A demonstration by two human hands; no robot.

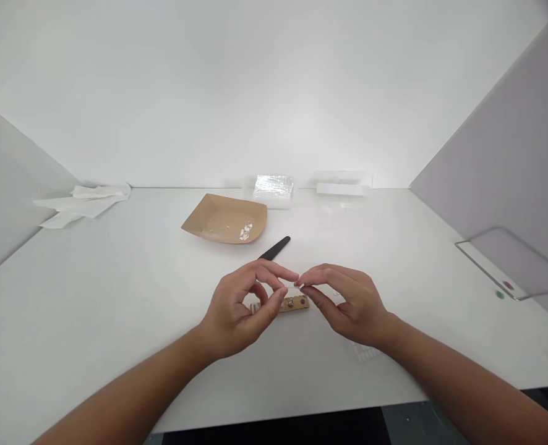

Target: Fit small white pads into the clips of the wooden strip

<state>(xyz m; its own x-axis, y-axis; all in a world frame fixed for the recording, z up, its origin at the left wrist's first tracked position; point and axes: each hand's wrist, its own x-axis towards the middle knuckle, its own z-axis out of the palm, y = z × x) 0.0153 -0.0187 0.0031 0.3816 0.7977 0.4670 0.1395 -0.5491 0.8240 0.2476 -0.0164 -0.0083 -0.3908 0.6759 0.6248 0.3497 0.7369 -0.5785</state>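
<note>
I am at a plain white table [116, 296], shut in by a white back wall [255, 93] and a grey panel on each side, the left panel [5, 204] and the right panel [510, 161].

My left hand [241, 306] and right hand [348, 303] meet over the near middle of the table. Both have their fingers curled and their tips drawn in around a tiny white piece [299, 284]. It is too small for me to tell which hand actually grips it.

Just beneath my fingertips a small cardboard strip [295, 303] lies flat. Beyond it is a black nail file [274, 248], then a brown paper tray [218, 216] with white flakes [245, 232] in one corner. Two clear plastic boxes stand against the back wall, one [274, 186] behind the tray and one [341, 185] to its right. Crumpled tissues [83, 201] sit in the far left corner. A clear sheet [510, 262] lies by the right panel.
</note>
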